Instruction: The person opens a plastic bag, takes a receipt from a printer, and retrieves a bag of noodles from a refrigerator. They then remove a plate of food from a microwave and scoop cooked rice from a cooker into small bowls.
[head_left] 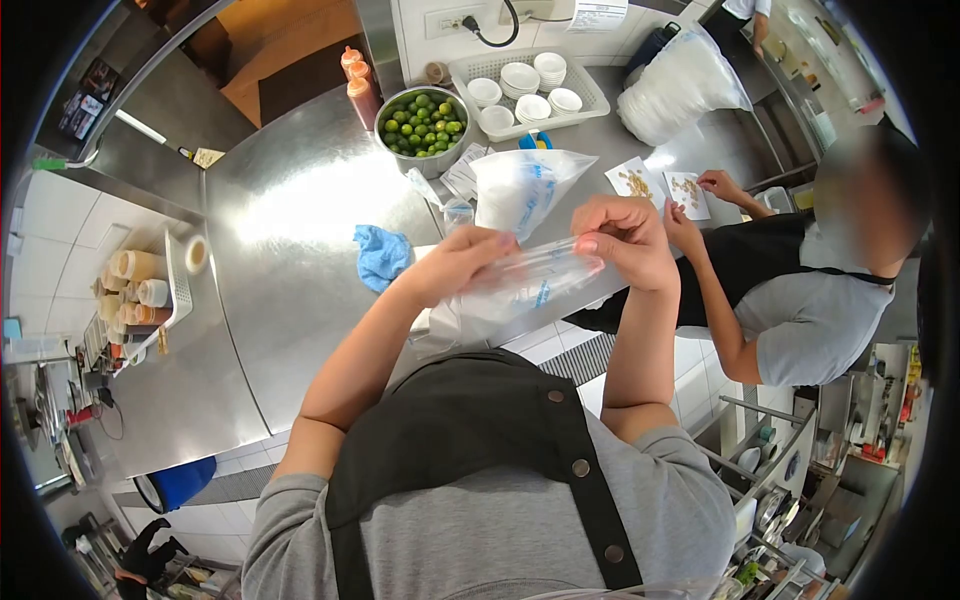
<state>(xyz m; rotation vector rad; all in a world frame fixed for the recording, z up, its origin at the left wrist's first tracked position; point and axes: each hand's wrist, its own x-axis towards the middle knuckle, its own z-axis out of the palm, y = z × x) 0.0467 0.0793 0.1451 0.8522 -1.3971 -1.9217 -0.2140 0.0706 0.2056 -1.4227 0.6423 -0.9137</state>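
Both my hands pinch the upper edge of a clear plastic bag (510, 300) with blue print, which hangs between them over the counter's front edge. My left hand (455, 265) grips its left side; the fingers are slightly blurred. At the right end of the edge, my right hand (630, 240) has its fingers curled around the plastic. Just beyond them stands a filled white bag (525, 190) with blue print. A crumpled blue cloth (382, 257) lies to the left of my left hand.
Behind are a bowl of green limes (422, 125), orange-red squeeze bottles (360, 85) and a crate (590, 105) with small white bowls. To my right a co-worker (800, 280) handles small pieces on white paper (687, 195). A large plastic bag (680, 90) stands at the back right.
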